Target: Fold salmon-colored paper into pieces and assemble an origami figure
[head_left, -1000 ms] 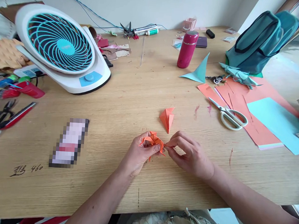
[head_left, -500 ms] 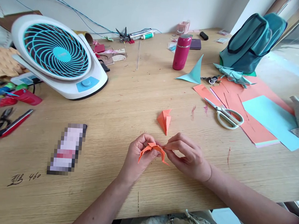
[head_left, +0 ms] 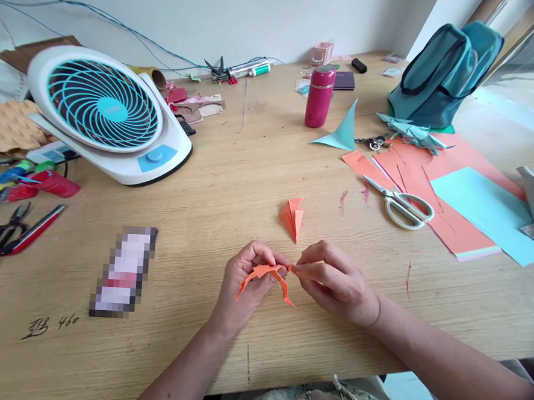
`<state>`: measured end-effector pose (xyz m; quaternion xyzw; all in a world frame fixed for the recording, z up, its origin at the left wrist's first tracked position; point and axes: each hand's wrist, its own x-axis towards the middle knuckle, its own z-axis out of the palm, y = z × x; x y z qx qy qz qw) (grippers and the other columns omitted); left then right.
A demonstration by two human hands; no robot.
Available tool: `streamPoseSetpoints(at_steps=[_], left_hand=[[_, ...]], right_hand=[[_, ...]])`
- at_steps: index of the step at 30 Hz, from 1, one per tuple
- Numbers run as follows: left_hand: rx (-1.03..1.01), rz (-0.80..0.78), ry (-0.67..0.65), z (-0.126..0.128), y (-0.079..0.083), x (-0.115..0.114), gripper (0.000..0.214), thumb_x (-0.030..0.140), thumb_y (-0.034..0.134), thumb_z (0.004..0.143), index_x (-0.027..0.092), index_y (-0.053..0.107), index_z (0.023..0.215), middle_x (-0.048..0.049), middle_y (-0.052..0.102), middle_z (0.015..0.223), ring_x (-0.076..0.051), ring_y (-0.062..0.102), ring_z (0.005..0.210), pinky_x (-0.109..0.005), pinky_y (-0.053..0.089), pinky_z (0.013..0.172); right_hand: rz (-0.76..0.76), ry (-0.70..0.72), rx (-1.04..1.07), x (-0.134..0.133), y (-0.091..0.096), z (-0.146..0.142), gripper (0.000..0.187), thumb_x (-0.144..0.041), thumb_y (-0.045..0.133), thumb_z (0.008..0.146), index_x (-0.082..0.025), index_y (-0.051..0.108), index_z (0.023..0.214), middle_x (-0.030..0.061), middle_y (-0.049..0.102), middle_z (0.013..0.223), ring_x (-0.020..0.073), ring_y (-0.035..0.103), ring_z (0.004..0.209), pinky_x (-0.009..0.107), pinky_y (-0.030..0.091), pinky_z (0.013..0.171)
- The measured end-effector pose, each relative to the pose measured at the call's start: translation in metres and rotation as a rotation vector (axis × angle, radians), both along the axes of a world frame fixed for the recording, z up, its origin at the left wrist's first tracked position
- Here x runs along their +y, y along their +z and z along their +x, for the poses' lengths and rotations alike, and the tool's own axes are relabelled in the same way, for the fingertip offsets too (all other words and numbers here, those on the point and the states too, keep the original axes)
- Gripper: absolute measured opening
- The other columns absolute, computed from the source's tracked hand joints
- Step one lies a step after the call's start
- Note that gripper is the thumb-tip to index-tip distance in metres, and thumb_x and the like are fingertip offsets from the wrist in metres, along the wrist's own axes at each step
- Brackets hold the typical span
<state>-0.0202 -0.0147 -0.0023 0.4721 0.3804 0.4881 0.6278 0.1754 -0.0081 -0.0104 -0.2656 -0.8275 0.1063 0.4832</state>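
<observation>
A small orange folded paper figure (head_left: 266, 276) is held between both hands just above the wooden table (head_left: 232, 180). My left hand (head_left: 246, 286) is closed around its left part, thumb on top. My right hand (head_left: 334, 282) pinches a thin flap at its right end with thumb and fingers. A second orange folded piece (head_left: 293, 217), cone-like, lies on the table just beyond my hands.
White-handled scissors (head_left: 400, 202) lie on orange sheets (head_left: 430, 192) and a teal sheet (head_left: 483, 210) at right. A fan (head_left: 104, 114) stands at left, a magenta bottle (head_left: 319, 96) and teal bag (head_left: 440, 75) behind. Pens and black scissors (head_left: 2, 235) sit at far left.
The orange figure has been flattened and drawn out between my hands; the hands sit slightly lower in view. The view has shifted a little.
</observation>
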Motion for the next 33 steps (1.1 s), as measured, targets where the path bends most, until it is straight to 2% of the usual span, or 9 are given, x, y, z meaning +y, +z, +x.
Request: streamPoseSetpoints(at_steps=[7,10,12,14,17,19,21,28,33], left_hand=[[0.139,0.123,0.081,-0.001,0.002,-0.004,0.018,0.02,0.078,0.084,0.02,0.06,0.08,-0.0029,0.077,0.088,-0.015,0.071,0.081,-0.025,0.056,0.074],[0.197,0.166,0.116,-0.001,0.005,-0.005,0.017,0.018,0.077,0.083,0.021,0.06,0.08,-0.0031,0.077,0.088,-0.016,0.072,0.08,-0.025,0.057,0.071],[0.231,0.206,0.139,-0.001,0.006,-0.006,0.016,0.016,0.076,0.083,0.021,0.061,0.081,-0.004,0.078,0.09,-0.017,0.073,0.082,-0.027,0.057,0.073],[0.255,0.234,0.155,-0.001,0.006,-0.007,0.015,0.014,0.075,0.082,0.021,0.062,0.082,-0.0044,0.078,0.092,-0.019,0.073,0.085,-0.029,0.058,0.076],[0.286,0.254,0.168,-0.001,0.006,-0.007,0.016,0.011,0.074,0.08,0.023,0.064,0.083,-0.0031,0.079,0.094,-0.02,0.073,0.087,-0.031,0.058,0.08],[0.326,0.277,0.17,-0.001,0.006,-0.007,0.016,0.01,0.073,0.079,0.024,0.065,0.082,-0.0026,0.079,0.094,-0.021,0.074,0.087,-0.032,0.058,0.079],[0.386,0.318,0.171,-0.001,0.005,-0.007,0.016,0.01,0.072,0.081,0.024,0.065,0.082,-0.0029,0.079,0.093,-0.021,0.074,0.087,-0.032,0.059,0.078],[0.503,0.455,0.157,-0.002,0.001,-0.005,0.016,0.01,0.071,0.084,0.024,0.065,0.083,-0.0034,0.079,0.094,-0.02,0.074,0.086,-0.031,0.058,0.077],[0.538,0.513,0.176,0.0,-0.002,-0.004,0.015,0.011,0.072,0.083,0.024,0.066,0.081,-0.0031,0.079,0.092,-0.019,0.074,0.084,-0.029,0.056,0.076]], right_hand=[[-0.035,-0.017,-0.025,0.0,-0.002,0.002,0.027,-0.001,0.055,0.09,-0.02,0.062,0.108,0.0074,0.063,0.09,0.0176,0.061,0.077,0.031,0.051,0.064],[-0.145,0.025,0.018,-0.002,0.001,0.001,0.025,-0.005,0.057,0.091,-0.021,0.06,0.11,0.0082,0.063,0.094,0.0185,0.061,0.082,0.032,0.052,0.069],[-0.321,0.054,0.085,-0.003,0.005,0.0,0.016,-0.015,0.061,0.093,-0.019,0.061,0.108,0.0081,0.064,0.094,0.0191,0.061,0.084,0.034,0.052,0.074],[-0.576,0.059,0.164,-0.003,0.007,-0.003,0.011,-0.028,0.061,0.096,-0.019,0.062,0.1,0.0059,0.064,0.088,0.0178,0.06,0.08,0.032,0.05,0.072],[-0.944,0.087,0.295,-0.001,0.007,-0.008,0.024,-0.04,0.06,0.097,-0.017,0.062,0.086,0.0021,0.062,0.078,0.0139,0.056,0.071,0.027,0.046,0.064],[-1.1,0.134,0.368,0.002,0.004,-0.01,0.029,-0.044,0.066,0.093,-0.017,0.062,0.084,0.0005,0.06,0.075,0.0122,0.054,0.067,0.026,0.043,0.061],[-1.194,0.161,0.406,0.005,0.0,-0.011,0.033,-0.048,0.072,0.087,-0.016,0.062,0.083,-0.0008,0.058,0.072,0.0111,0.052,0.064,0.025,0.041,0.059],[-1.318,0.167,0.402,0.009,0.001,-0.009,0.041,-0.054,0.079,0.078,-0.016,0.064,0.079,-0.0011,0.06,0.067,0.0105,0.051,0.06,0.025,0.041,0.057],[-1.264,0.122,0.422,0.009,0.001,-0.012,0.04,-0.051,0.082,0.074,-0.016,0.063,0.076,-0.0015,0.059,0.068,0.0098,0.05,0.06,0.024,0.039,0.054]])
